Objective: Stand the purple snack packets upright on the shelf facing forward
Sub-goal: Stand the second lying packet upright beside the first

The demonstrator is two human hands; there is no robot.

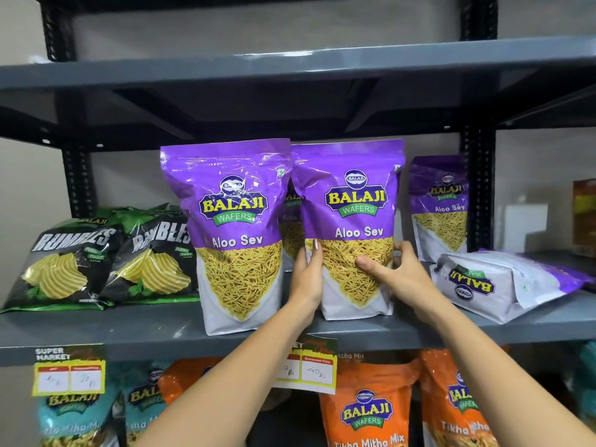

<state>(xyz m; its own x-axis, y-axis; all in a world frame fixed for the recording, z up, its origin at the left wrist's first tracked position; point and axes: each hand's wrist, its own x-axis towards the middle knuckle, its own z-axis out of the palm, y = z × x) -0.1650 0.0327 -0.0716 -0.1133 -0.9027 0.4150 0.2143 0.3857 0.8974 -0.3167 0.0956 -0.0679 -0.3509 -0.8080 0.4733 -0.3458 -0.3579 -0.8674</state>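
Two purple Aloo Sev packets stand upright, facing forward, at the front of the grey shelf (161, 327). The left packet (235, 227) stands free. The middle packet (354, 217) is held by both hands: my left hand (308, 279) grips its left edge, my right hand (393, 272) its lower right side. Behind the gap between them, another purple packet (292, 227) is partly hidden. One more purple packet (440, 204) stands upright at the back right. A further purple packet (503, 282) lies flat on the right, back side up.
Two black and green Rumbles chip bags (106, 256) lean at the shelf's left. Price tags (69, 371) hang on the shelf edge. Orange packets (371, 408) and teal packets fill the shelf below. A black upright post (477, 188) stands at the right, and another shelf runs above.
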